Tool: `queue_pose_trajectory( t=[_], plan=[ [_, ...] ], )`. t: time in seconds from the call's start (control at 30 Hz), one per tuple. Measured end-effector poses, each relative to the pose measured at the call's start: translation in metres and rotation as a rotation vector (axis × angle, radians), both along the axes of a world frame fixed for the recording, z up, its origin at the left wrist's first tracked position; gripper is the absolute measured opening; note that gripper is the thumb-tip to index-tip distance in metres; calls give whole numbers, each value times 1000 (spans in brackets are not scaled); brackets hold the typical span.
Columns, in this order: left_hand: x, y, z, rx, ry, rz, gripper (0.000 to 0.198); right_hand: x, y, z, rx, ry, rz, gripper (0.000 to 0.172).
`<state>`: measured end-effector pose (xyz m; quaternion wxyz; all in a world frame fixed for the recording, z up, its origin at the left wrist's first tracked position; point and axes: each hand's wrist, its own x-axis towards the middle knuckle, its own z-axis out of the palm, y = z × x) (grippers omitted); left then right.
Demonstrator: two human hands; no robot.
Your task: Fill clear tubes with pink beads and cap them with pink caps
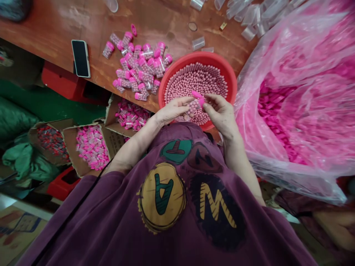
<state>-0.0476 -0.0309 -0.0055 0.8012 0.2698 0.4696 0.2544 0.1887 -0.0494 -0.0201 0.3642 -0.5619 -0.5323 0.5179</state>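
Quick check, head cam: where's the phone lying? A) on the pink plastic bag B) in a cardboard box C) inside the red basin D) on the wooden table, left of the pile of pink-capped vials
D: the phone lies flat on the wooden table, left of the pile of pink-capped vials, well clear of the red basin.

I hold a small clear vial [195,105] filled with pink beads, lying nearly level just above the near rim of the red basin [232,79] at frame centre. Its pink cap [197,95] sits tilted at the right end.
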Motion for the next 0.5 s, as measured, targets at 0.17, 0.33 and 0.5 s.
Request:
queue_pose_trajectory(
  t=[0.17, 0.33, 0.5],
  plan=[
    [-2, 0, -3, 25, -6, -17, 58, -4, 0, 12, 13, -81, 39, 27],
    [-3, -1, -5, -8, -10, -33, 52, 0, 2, 18, 146, -263, 174, 19],
    [2, -1, -1, -97, -24, -14, 53, 6, 3, 6, 202, -361, 247, 18]
  ],
)
